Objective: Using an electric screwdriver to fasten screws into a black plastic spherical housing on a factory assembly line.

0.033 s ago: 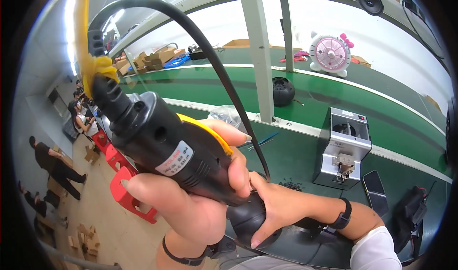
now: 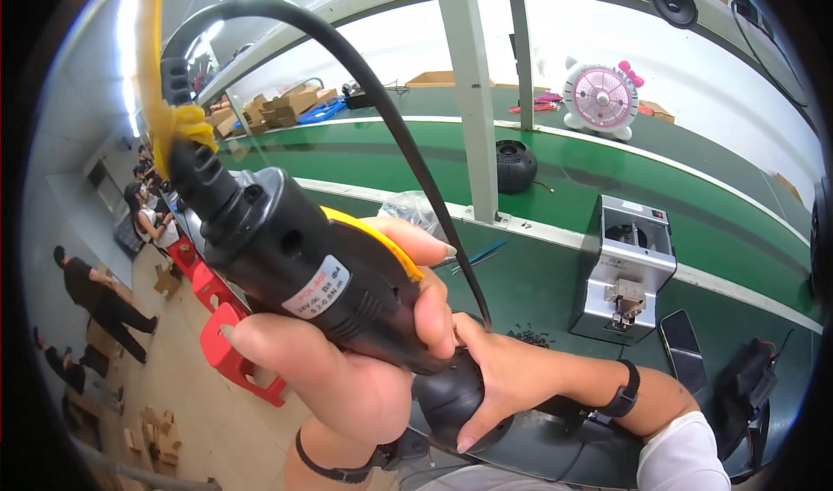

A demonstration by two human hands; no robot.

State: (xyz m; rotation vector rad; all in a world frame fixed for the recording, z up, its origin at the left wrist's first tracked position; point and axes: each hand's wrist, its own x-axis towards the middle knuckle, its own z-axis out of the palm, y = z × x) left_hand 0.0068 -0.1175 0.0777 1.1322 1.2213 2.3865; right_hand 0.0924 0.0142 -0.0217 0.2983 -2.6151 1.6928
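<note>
My left hand (image 2: pixel 356 378) is closed around a black electric screwdriver (image 2: pixel 299 257) with a yellow lever, held large in front of the view. A thick black cable (image 2: pixel 382 83) arcs from its top end, where a yellow band is tied. The tool's lower end overlaps a rounded black housing (image 2: pixel 447 396); its tip is hidden. My right hand (image 2: pixel 512 369) grips this housing from the right, thumb on the near side and fingers on the far side. Just beyond that hand lies a pile of small dark screws (image 2: pixel 529 335).
A silver box-shaped machine (image 2: pixel 625 270) stands right of the screws, beside a phone (image 2: pixel 684 352) and a black pouch (image 2: pixel 746 387). Behind are a shelf post (image 2: pixel 468 101), a round black unit (image 2: pixel 514 166) and a pink-white fan (image 2: pixel 601 96). Red stools (image 2: pixel 221 343) and people are at left.
</note>
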